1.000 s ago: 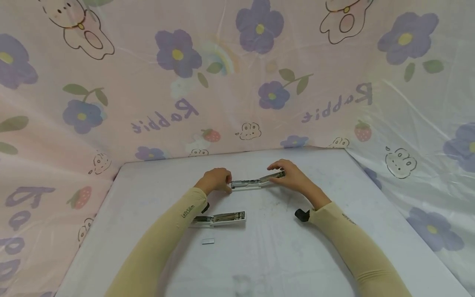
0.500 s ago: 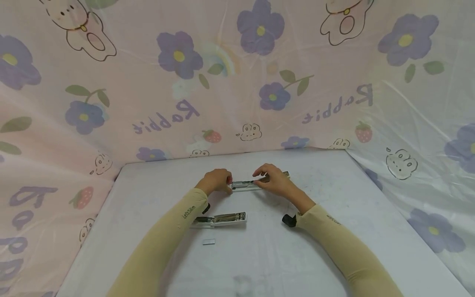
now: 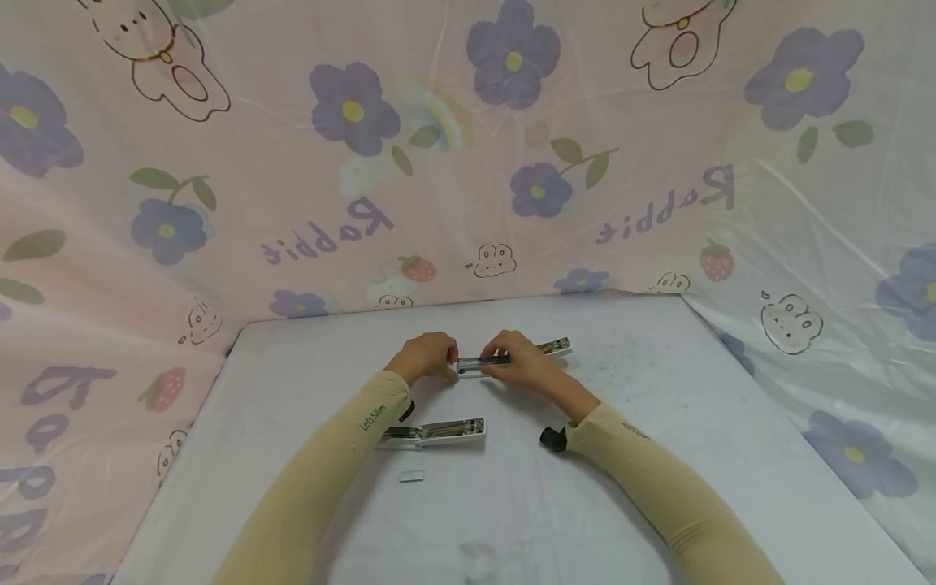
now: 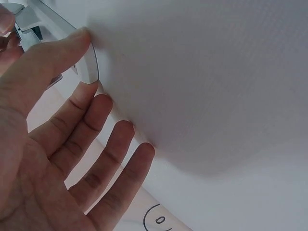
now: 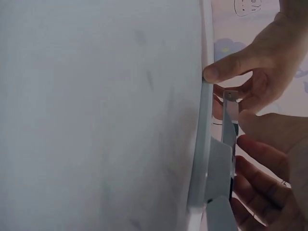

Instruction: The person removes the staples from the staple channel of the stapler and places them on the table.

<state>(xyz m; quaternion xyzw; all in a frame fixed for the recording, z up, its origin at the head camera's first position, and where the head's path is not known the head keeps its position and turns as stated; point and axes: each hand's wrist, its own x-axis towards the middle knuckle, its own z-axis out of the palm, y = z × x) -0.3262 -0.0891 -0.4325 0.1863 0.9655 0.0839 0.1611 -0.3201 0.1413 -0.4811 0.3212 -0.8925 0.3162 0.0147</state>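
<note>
A white stapler [image 3: 558,347] lies at the back of the table, its top cover swung back to the right and the metal magazine exposed. My left hand [image 3: 426,355] pinches the left end of its base; in the left wrist view the thumb sits on one face of the stapler end [image 4: 88,67] while other fingers spread below. Over the magazine, my right hand [image 3: 521,363] has thumb and fingers on either side of the metal. The right wrist view shows that hand's thumb [image 5: 260,125] at the magazine and its fingers along the far side, partly hidden.
A second opened stapler [image 3: 452,431] lies nearer, its left end hidden by the left sleeve [image 3: 322,471]. In front of it is a small strip of staples [image 3: 412,476]. A patterned curtain [image 3: 439,203] rises behind the white table [image 3: 621,504].
My right hand has moved left from the raised cover to the magazine and closed its fingers there. The cover now shows to its right. My left hand stays at the base end.
</note>
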